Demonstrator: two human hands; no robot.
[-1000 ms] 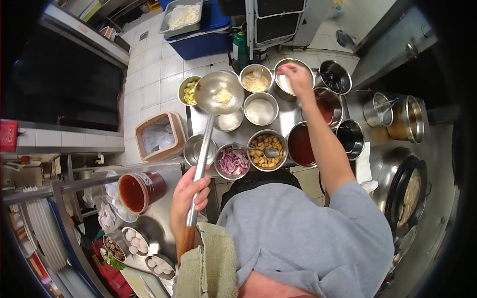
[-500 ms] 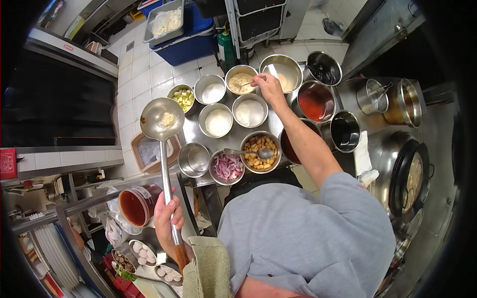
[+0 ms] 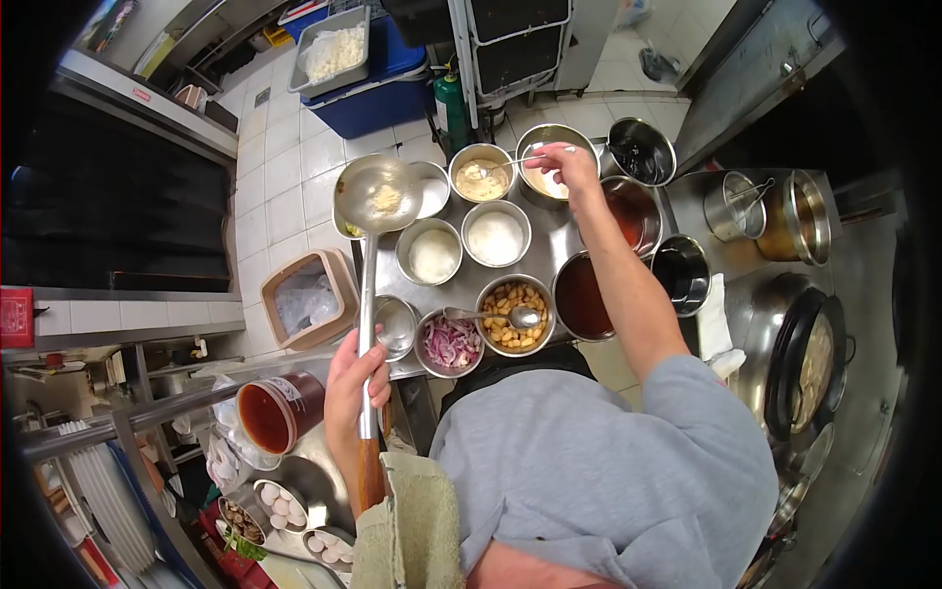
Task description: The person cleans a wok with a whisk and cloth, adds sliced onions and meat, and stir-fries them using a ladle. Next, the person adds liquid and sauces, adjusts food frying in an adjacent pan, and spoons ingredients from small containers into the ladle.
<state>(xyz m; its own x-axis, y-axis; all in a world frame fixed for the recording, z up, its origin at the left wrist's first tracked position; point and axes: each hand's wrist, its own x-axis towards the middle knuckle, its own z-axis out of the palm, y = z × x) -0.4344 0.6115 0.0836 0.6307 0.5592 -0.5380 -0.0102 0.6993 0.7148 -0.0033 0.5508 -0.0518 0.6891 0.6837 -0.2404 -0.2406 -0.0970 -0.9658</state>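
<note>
My left hand (image 3: 357, 378) is wrapped round the metal handle of a large ladle (image 3: 377, 194), whose bowl holds a small heap of pale yellow bits. The ladle bowl hangs over the left pots and partly hides one with green pieces. My right hand (image 3: 569, 169) pinches the handle of a thin spoon (image 3: 525, 159). The spoon's head rests in a pot of pale chopped food (image 3: 481, 179). Below my right hand stands a larger pot (image 3: 555, 133) with a pale content. Two pots of white grains, one on the left (image 3: 433, 252) and one on the right (image 3: 497, 234), sit nearer me.
Pots of red onion (image 3: 451, 344), browned pieces with a spoon (image 3: 514, 312) and dark red sauce (image 3: 585, 296) line the near edge. A beige bin (image 3: 312, 299) is at left, with a red sauce tub (image 3: 280, 412) below. A wok (image 3: 805, 363) is at right.
Over the last second the ladle swung left, then back right over the left pots. My right hand took up the thin spoon and has since moved slightly right with it.
</note>
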